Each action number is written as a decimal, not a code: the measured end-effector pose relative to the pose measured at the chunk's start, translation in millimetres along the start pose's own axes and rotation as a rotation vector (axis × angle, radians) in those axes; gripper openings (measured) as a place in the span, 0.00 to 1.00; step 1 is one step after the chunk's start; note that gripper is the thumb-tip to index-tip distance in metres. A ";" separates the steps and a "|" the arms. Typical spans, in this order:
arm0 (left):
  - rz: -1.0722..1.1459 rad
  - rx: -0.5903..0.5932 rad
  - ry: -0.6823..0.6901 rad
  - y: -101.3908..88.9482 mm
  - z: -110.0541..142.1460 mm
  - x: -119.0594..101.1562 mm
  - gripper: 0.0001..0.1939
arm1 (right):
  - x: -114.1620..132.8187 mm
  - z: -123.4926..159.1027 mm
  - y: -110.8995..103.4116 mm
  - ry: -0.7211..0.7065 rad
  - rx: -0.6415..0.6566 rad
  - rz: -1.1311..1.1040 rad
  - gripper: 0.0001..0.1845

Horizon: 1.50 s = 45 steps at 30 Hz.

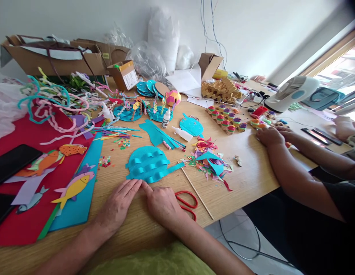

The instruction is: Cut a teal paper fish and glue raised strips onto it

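Note:
A round blue paper piece (138,152) lies before me, with rows of raised blue strips arching over it and one loose tail reaching right. At its lower edge, my left hand (118,204) lies flat, fingers stretched out and fingertips touching the rim. Beside it, my right hand (164,204) presses the same edge with its index finger. Its other fingers are curled under, so whatever may be in them is hidden. Red-handled scissors (186,205) rest just right of that hand, next to a thin wooden stick (197,190).
Paper scraps (211,162) and a glue bottle (183,133) lie beyond the disc. Paper fish (75,189) sit on coloured sheets at left. Another person's hands (270,135) work at right near painted egg-carton cups (224,122). A white fan (292,93) stands further back.

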<state>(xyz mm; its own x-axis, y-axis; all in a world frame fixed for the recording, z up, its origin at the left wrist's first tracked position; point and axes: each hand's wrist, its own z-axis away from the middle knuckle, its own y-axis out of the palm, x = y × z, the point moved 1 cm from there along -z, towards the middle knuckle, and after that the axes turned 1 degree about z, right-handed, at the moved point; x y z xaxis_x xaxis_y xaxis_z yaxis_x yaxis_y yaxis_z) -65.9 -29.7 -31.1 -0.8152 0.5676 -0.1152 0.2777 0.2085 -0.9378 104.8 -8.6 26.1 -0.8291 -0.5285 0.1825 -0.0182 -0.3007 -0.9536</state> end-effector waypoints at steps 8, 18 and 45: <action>0.023 -0.026 -0.009 -2.6 -1.6 -1.3 0.26 | 0.5 -2.9 1.6 0.017 0.036 0.009 0.26; 0.041 -0.004 -0.015 0.7 0.7 0.0 0.28 | -0.2 -2.6 2.2 0.027 0.024 0.008 0.24; -0.162 -0.055 0.083 -2.7 -7.6 -2.5 0.24 | -20.5 6.7 -3.7 0.163 0.066 0.031 0.25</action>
<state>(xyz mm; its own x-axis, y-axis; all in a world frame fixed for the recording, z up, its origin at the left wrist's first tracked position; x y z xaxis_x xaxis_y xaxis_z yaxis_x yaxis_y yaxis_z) -60.8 -25.6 -25.8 -0.8073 0.5866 0.0650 0.1758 0.3441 -0.9223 125.6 -2.0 27.5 -0.9083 -0.4044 0.1069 0.0410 -0.3405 -0.9393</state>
